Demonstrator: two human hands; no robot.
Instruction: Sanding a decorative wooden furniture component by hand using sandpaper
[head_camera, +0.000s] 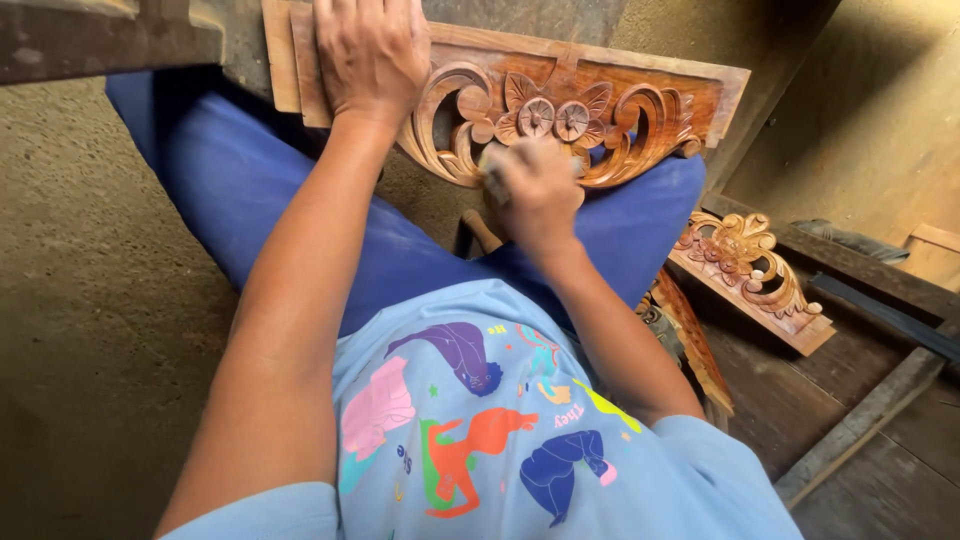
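A carved wooden panel (620, 95) with flowers and scrolls rests across my lap, over blue trousers. My left hand (370, 50) presses flat on the panel's left end, fingers spread. My right hand (535, 190) is closed around a small piece of sandpaper (492, 180) and is held against the panel's lower carved edge, below the two flowers. The hand is blurred and hides most of the sandpaper.
A second carved wooden piece (745, 270) lies to the right on dark wooden boards (850, 420). More carved wood (690, 340) leans beside my right leg. A wooden beam (100, 35) crosses the top left. Bare concrete floor (90, 330) lies to the left.
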